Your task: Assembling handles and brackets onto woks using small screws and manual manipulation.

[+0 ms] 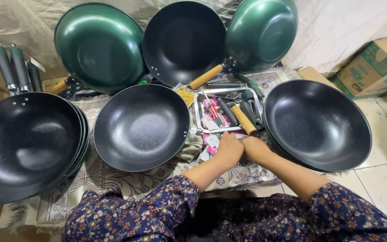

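**Here: both hands at the near edge of a steel tray of handles**

Here we find the left hand [229, 149] and the right hand [256, 150] side by side, touching, knuckles up, at the near rim of a shallow steel tray [198, 112]. Their fingers curl down out of sight; we cannot tell whether they grip anything. The tray lies just beyond the hands and holds dark pan handles [227, 112], a wooden handle [244, 120] and red-and-white packets [212, 112].

Just left of the hands sits a black speckled wok [140, 127], its short stub pointing at the tray. Just right of them sits a second black wok [317, 125]. Farther left we note a stack of black woks [25, 148], with grey handles [14, 67] standing beyond it. Beyond the tray, three woks lean upright: two green [99, 45] [261, 31] and one black [183, 42] with a wooden grip. All rest on a patterned mat [108, 179] on the floor. A cardboard box [372, 67] stands far right.
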